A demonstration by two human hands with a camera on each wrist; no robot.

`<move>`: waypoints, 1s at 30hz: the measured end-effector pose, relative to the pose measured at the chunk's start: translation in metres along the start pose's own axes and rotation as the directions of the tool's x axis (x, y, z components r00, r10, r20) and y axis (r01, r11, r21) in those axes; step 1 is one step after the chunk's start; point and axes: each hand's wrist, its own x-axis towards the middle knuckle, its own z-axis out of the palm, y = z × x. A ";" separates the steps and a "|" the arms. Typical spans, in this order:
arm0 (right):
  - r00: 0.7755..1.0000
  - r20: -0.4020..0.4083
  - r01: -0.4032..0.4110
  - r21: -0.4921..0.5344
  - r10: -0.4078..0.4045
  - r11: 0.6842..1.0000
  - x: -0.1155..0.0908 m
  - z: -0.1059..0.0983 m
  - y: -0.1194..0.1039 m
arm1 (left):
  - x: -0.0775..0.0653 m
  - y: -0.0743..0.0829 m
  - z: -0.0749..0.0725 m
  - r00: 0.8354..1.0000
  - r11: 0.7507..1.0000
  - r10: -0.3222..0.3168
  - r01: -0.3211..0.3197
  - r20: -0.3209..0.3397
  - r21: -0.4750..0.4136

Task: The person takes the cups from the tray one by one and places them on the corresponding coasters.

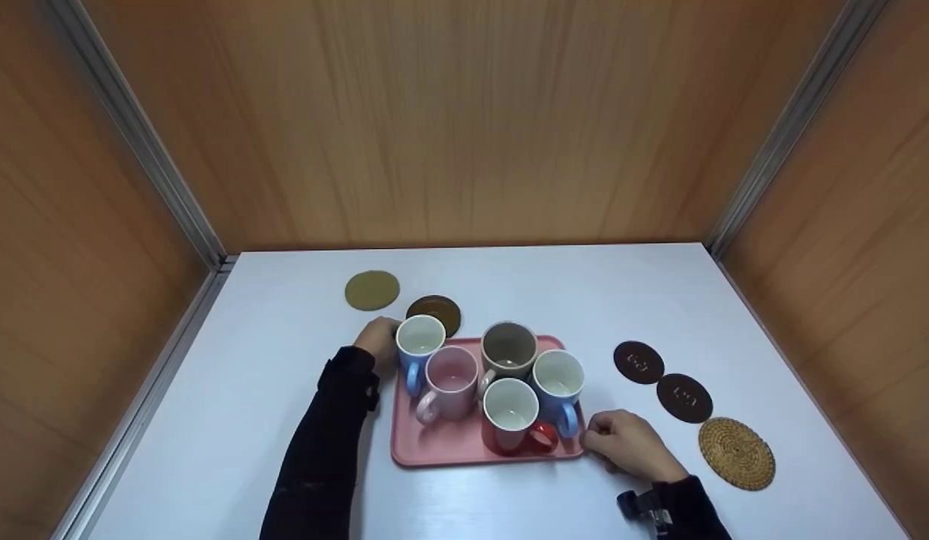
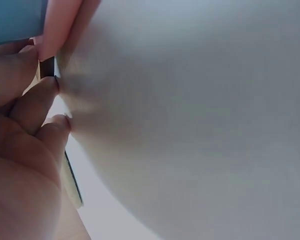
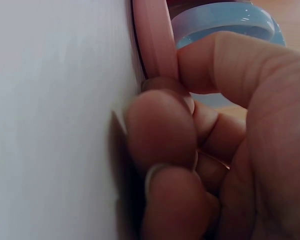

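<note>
A pink tray [image 1: 434,448] lies on the white table, holding several upright mugs. At its left stand a blue mug [image 1: 419,337] and a pink mug [image 1: 457,390]. A grey mug [image 1: 509,349] is at the back, a red mug [image 1: 511,412] with white inside at the front, and another blue mug [image 1: 559,375] at the right. My left hand [image 1: 377,339] grips the tray's left edge near the back corner, partly hidden behind the mug. Near the front right corner, my right hand [image 1: 631,444] pinches the tray's rim [image 3: 156,40] between thumb and fingers.
Behind the tray's left corner lie an olive coaster [image 1: 372,290] and a brown coaster [image 1: 442,309]. To the right, two dark round coasters [image 1: 638,362] and a woven coaster [image 1: 737,454] form a diagonal row. Wooden panels [image 1: 464,127] enclose the table at the back and sides.
</note>
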 end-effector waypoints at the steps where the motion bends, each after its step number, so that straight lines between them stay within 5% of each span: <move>1: 1.000 0.000 0.001 -0.001 -0.001 1.000 0.000 0.000 0.000 | 0.000 0.000 0.000 1.000 1.000 -0.007 0.007 -0.006 -0.014; 8: 1.000 0.000 0.009 -0.015 -0.009 1.000 0.001 0.001 -0.001 | -0.004 -0.003 0.006 0.985 0.990 -0.103 0.088 -0.138 -0.109; 11: 1.000 -0.003 0.016 -0.012 -0.016 1.000 0.000 0.002 -0.002 | -0.005 -0.004 0.006 0.980 0.993 -0.111 0.101 -0.167 -0.067; 19: 1.000 -0.002 -0.005 0.014 0.005 1.000 -0.001 0.000 -0.003 | -0.005 0.004 -0.004 0.999 0.990 0.047 -0.046 -0.008 0.132; 23: 1.000 0.002 -0.010 0.014 0.010 1.000 -0.002 -0.001 -0.002 | -0.002 0.006 -0.007 0.997 0.986 0.059 -0.067 0.057 0.152; 30: 1.000 0.006 -0.002 0.021 0.002 1.000 0.001 -0.003 0.000 | 0.002 0.004 -0.006 0.987 0.955 0.137 -0.153 0.077 0.253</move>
